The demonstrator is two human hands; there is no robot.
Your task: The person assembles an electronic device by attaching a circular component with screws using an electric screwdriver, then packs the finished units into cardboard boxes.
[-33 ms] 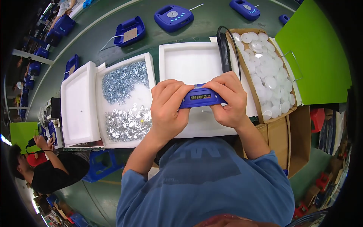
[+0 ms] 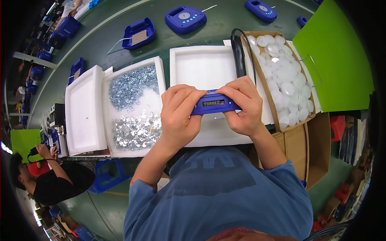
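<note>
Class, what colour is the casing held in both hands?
Deep blue casing; it shows best in the head view.

Even light, bright mid-frame, glints off silver parts [image 2: 136,132], glare spot on white discs [image 2: 287,88], bright lamps [image 2: 6,148] far left, blue device [image 2: 219,109] fairly sharp, fisheye-bent edges, soft rim, black corners

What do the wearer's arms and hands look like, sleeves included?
The left hand and right hand are ungloved; the forearms are bare, no watch visible. Short blue sleeves end around the elbows, matching the blue shirt, which has a darker patch on its front.
</note>
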